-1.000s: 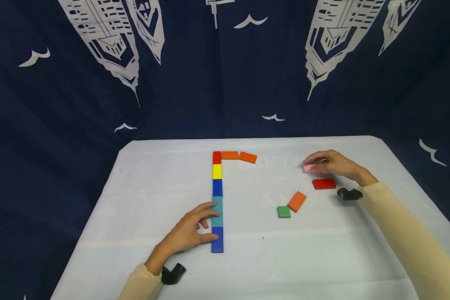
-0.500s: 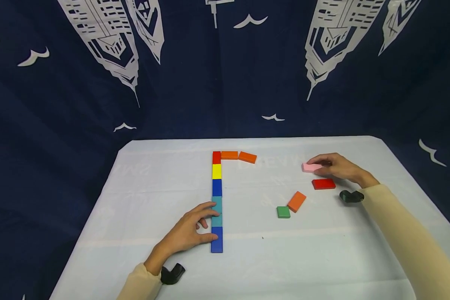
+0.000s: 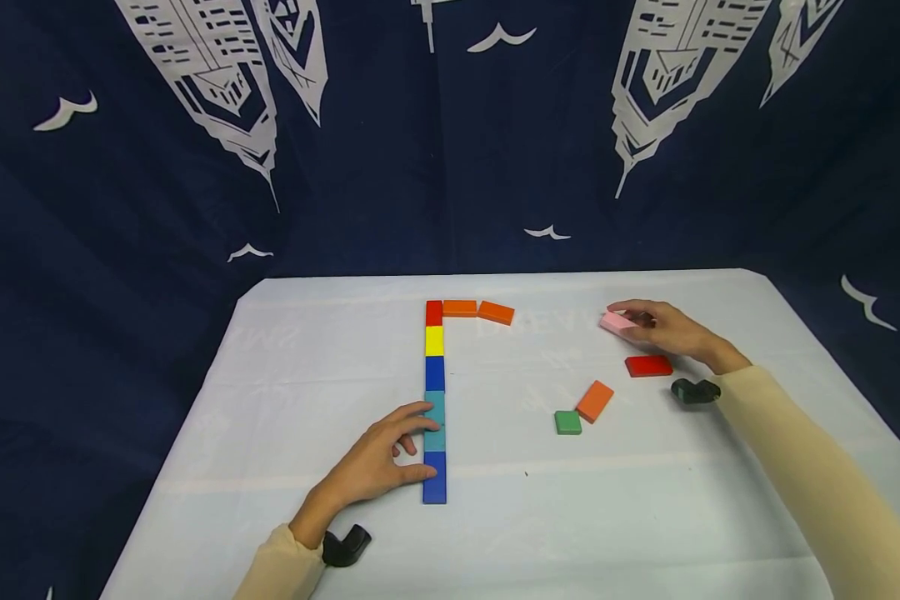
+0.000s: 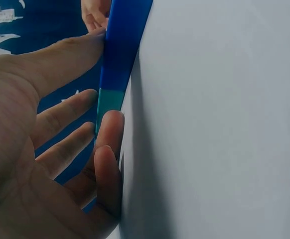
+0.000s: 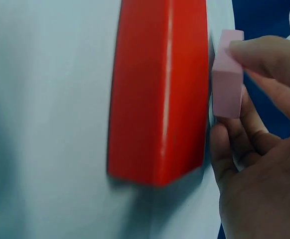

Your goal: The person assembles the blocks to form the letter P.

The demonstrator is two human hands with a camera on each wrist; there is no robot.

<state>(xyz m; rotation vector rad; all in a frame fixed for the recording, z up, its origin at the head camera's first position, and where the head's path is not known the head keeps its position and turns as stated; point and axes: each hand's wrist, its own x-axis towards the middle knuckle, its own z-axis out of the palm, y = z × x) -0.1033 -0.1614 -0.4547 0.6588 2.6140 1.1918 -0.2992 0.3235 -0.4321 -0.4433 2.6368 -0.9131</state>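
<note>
On the table, a straight row of blocks runs toward me: red point(image 3: 434, 313), yellow point(image 3: 434, 340), dark blue point(image 3: 434, 372), teal point(image 3: 436, 440), and a long blue block point(image 3: 435, 490) nearest me. My left hand point(image 3: 375, 458) lies at its left side, fingertips touching the teal part and thumb touching the blue block. In the left wrist view these fingers are loosely bent. My right hand point(image 3: 671, 327) pinches a pink block point(image 3: 615, 322) between thumb and fingers; the block is tilted. A larger red block point(image 5: 157, 89) lies beside that hand on the table.
Two orange blocks, one point(image 3: 460, 308) straight and one point(image 3: 496, 312) slightly angled, extend right from the row's far end. A loose orange block point(image 3: 595, 401) and a green block point(image 3: 567, 422) lie right of the row. A dark patterned cloth point(image 3: 450, 167) hangs behind the white table point(image 3: 307, 350).
The pink block, flat half a second ago, is now turned at an angle in my right hand's pinch. That hand has shifted slightly left and away from me. The left hand stays put.
</note>
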